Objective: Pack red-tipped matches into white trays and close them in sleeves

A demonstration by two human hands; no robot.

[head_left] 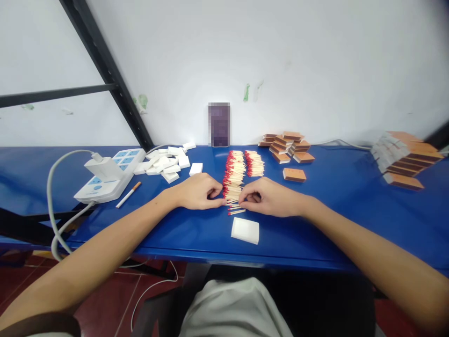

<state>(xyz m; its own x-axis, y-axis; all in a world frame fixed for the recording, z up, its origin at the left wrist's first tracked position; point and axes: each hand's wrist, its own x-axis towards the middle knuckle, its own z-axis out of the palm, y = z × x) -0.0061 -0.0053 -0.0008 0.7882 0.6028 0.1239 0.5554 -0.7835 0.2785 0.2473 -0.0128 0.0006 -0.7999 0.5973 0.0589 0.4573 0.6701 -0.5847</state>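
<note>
A long row of red-headed matches [234,171] lies on the blue table between my hands. My left hand [201,191] is curled at the red heads, its thumb tip touching the near end of the row. From the other side, my right hand [268,196] pinches at the plain ends of the nearest matches. Its fingertips partly cover the sticks there. A few loose matches [237,212] lie just below. Nearer the table's front edge is a white tray-like piece [245,230]. A shorter row of matches [254,164] lies behind my right hand.
White box pieces [163,161] are heaped at back left, beside a power strip [108,175] with a plugged-in adapter and cable. A cigarette [128,194] lies near it. Orange-brown matchboxes [291,146] are piled at back right, with a wrapped stack [407,157] farther right. A pixelated rectangle [219,124] stands against the wall.
</note>
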